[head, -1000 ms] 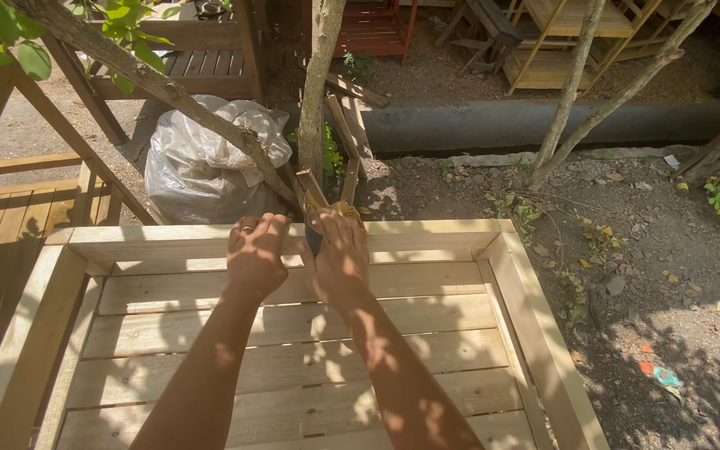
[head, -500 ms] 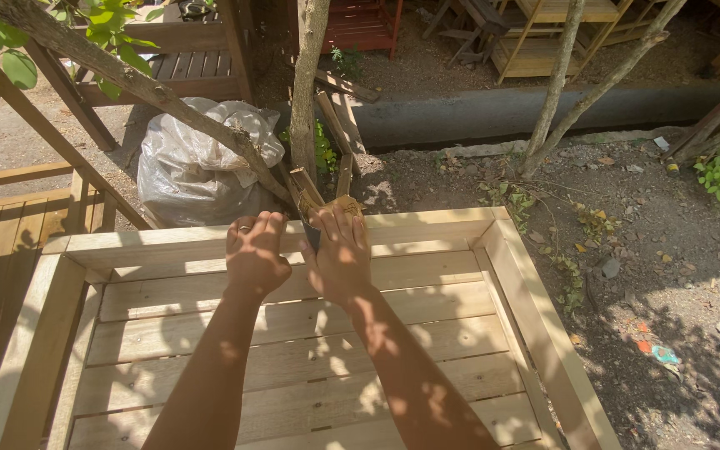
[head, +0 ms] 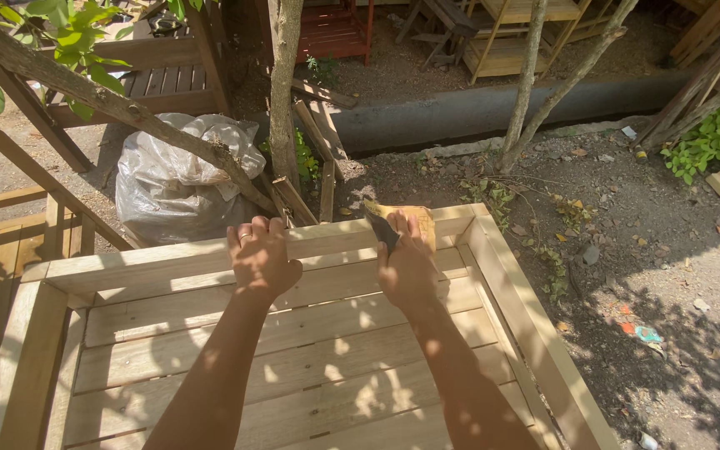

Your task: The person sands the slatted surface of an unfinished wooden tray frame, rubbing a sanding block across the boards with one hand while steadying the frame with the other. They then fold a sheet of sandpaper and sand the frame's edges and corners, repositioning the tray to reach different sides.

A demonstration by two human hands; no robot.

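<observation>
A pale wooden frame with slats (head: pixel 210 350) lies in front of me, its raised far rail (head: pixel 152 265) running left to right. My left hand (head: pixel 260 260) grips that far rail, fingers curled over its top edge. To its right, my right hand (head: pixel 406 265) presses a folded sheet of sandpaper (head: pixel 406 221), tan on one face and dark on the other, against the same rail near the frame's far right corner.
A filled grey plastic sack (head: pixel 177 179) sits behind the frame by a tree trunk (head: pixel 283 83). A slanting branch (head: pixel 102 100) crosses at the left. Bare dirt with litter lies to the right, a concrete kerb (head: pixel 493 108) beyond, more wooden furniture (head: pixel 518 33) behind.
My right hand with the sandpaper has slid right along the far rail, away from my left hand. The left hand stays gripping the rail. The view has shifted slightly.
</observation>
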